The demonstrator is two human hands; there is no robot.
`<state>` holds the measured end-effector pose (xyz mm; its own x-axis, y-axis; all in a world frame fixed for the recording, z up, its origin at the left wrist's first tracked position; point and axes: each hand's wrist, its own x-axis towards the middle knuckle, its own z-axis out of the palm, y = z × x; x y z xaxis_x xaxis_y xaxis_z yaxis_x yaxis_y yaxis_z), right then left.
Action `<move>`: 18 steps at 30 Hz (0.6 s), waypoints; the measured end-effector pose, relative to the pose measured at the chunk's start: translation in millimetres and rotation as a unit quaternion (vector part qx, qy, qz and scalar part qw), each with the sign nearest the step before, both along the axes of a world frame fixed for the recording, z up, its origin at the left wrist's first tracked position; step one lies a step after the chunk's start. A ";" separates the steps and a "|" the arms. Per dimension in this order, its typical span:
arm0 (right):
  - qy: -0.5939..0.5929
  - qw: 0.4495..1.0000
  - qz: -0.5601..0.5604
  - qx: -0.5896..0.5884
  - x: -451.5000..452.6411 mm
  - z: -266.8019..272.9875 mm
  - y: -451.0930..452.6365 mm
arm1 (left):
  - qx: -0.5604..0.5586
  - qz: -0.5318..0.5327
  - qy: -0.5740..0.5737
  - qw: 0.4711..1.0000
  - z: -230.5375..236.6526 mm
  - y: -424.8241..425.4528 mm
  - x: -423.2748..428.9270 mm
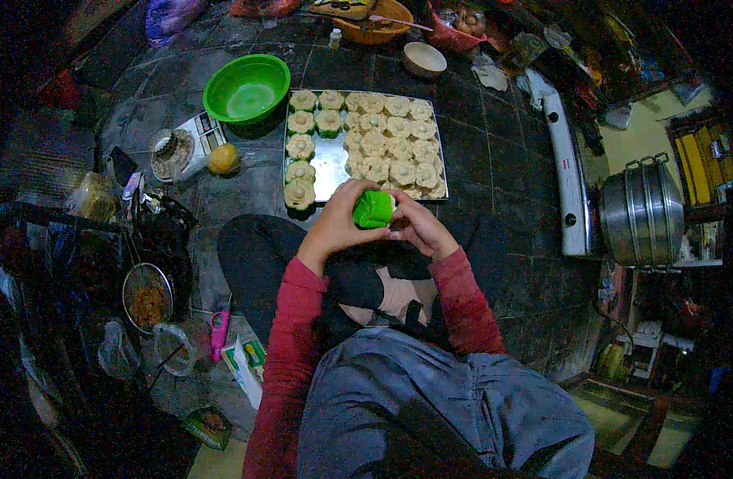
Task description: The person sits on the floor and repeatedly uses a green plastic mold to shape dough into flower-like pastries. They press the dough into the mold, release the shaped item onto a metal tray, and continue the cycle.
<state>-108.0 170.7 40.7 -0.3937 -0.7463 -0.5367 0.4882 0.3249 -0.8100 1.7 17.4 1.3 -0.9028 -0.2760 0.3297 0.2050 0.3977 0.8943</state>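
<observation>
Both of my hands are closed around a green plastic mould with pale dough at its right side. My left hand (338, 224) holds the green mould (373, 209) from the left, and my right hand (420, 226) touches it with the fingers from the right. Just beyond them lies a metal tray (332, 158) with rows of pale flower-shaped pieces (397, 129) on its right part. Along its left side stand more such pieces, several of them in green moulds (300, 123). Bare metal shows between the two groups.
A green basin (247, 88) and a kitchen scale (203, 136) holding a bowl (172, 154) lie left of the tray, near a round yellowish ball (224, 159). A strainer (148, 298) and pink scissors (219, 335) are at my left; a gas stove (565, 173) and steamer (642, 209) are right.
</observation>
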 end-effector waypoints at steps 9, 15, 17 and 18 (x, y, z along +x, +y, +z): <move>-0.004 1.000 -0.012 -0.013 -3.2 -9.5 0.2 | -0.077 0.027 0.006 0.997 -2.3 1.1 -2.2; -0.027 1.000 -0.003 0.011 -5.1 -11.5 4.5 | -0.058 0.013 0.006 0.998 -1.8 1.7 -1.4; -0.030 1.000 0.002 0.008 -4.6 -10.5 4.8 | -0.071 0.017 0.015 0.997 -1.3 2.5 -1.5; -0.031 0.999 0.004 0.008 -4.2 -9.4 4.3 | -0.077 0.019 0.021 0.997 -1.0 2.5 -1.7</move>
<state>-112.2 175.0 31.3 -0.3539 -0.7402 -0.5717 0.5349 0.3413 -0.7729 0.0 19.9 0.3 -0.8778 -0.2520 0.4075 0.2228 0.5383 0.8128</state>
